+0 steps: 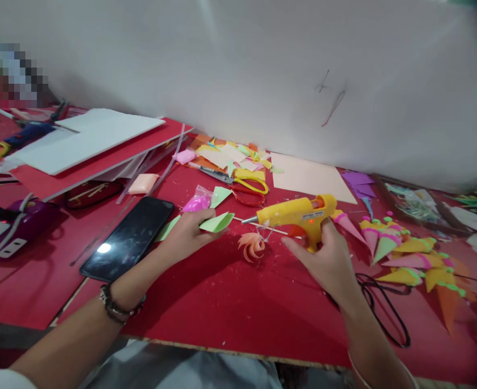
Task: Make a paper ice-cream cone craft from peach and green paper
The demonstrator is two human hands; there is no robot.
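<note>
I have the left hand [189,235] pinching a thin, folded piece of green paper [219,222]; its inner end is lost behind the fingers. My right hand [330,259] grips the glue gun [287,212], hard yellow plastic with a tapered metal nozzle aimed at the paper, just beside it. The palm hides much of the handle. Below the barrel, a curl [251,247] of orange strips shows on the red surface [222,308]. Smooth paper cones [386,246] with knobbly trims overlap at right, some partly covered. My left wrist meets the glossy phone's [128,237] lower edge in view, and a pixelated patch at far left is unreadable.
</note>
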